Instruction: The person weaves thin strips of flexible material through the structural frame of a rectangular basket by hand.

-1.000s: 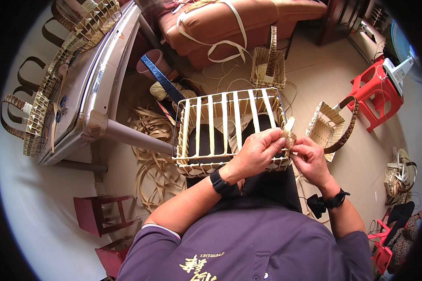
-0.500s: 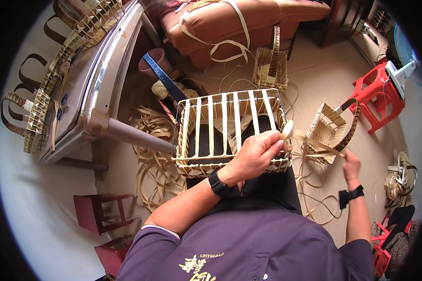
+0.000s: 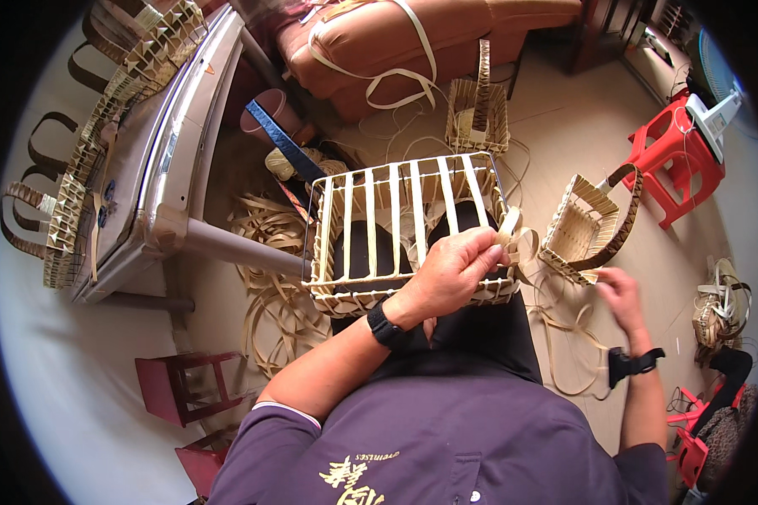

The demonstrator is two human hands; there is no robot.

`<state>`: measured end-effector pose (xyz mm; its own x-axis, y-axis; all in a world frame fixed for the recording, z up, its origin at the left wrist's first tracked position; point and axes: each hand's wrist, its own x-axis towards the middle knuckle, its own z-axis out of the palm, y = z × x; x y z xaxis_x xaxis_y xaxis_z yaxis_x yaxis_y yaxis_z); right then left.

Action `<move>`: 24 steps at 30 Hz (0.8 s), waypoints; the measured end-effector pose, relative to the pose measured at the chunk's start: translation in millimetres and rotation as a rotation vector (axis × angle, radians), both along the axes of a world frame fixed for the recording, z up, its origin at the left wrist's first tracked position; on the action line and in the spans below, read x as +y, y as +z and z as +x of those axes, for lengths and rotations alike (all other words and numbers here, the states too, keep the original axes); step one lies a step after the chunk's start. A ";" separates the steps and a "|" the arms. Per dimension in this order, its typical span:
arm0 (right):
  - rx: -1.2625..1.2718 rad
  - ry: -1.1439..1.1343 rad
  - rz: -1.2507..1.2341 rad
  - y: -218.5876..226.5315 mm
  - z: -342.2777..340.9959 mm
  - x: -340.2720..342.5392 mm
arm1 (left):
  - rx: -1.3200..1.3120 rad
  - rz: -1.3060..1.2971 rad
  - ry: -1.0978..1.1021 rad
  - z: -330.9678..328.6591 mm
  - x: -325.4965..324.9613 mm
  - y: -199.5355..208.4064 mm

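Note:
Across my lap rests a rectangular wire-frame basket, its sides wrapped in tan strip and pale flat bands running across its face. My left hand is closed at the basket's right corner. Between its thumb and fingers it pinches a tan flat strip, which curls in a loop beside the corner. Off to the right, my right hand is slightly blurred, its fingers bent together. It is close to the lower corner of a small handled basket; what its fingertips hold, if anything, does not show clearly.
Loose strips lie heaped on the floor at left, by a grey table bearing woven baskets. Another small basket stands ahead, before an orange-brown sofa. At right are a red stool and a fan.
The strip that stretched from my left hand toward the right one is now slack and curled by the corner. My right hand has dropped slightly. The left keeps its grip.

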<state>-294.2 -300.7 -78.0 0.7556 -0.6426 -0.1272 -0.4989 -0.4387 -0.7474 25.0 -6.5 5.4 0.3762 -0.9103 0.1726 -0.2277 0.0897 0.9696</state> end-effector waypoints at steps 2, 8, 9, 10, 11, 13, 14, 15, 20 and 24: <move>-0.183 0.250 -0.065 43.7 77.9 68.4 | -0.007 0.027 -0.013 1.2 -1.8 0.7; -0.299 0.283 -0.170 43.0 123.8 100.5 | 0.059 0.009 -0.018 3.1 1.4 -1.8; -0.221 0.252 -0.147 42.2 120.0 95.7 | 0.039 0.018 -0.026 4.6 3.4 -4.4; -0.227 0.239 -0.148 37.6 116.5 89.7 | 0.039 0.019 -0.019 6.3 5.9 -6.7; -0.193 0.228 -0.204 22.0 100.7 75.0 | 0.033 0.008 -0.025 6.4 4.4 -7.4; -0.090 0.189 -0.413 -8.3 63.0 49.3 | 0.029 -0.003 -0.027 5.4 2.7 -7.7; 0.048 0.143 -0.481 -27.6 38.9 34.7 | 0.030 -0.003 -0.023 3.7 2.9 -4.8; 0.189 0.094 -0.550 -47.6 8.1 17.6 | 0.033 -0.006 -0.021 2.5 2.5 -3.3; 0.893 -0.191 -0.726 -125.0 -206.7 -86.6 | 0.012 -0.019 -0.038 -2.6 -2.5 1.5; 1.214 -0.275 -0.677 -118.4 -237.5 -127.5 | 0.000 -0.017 -0.037 -3.0 -5.3 6.3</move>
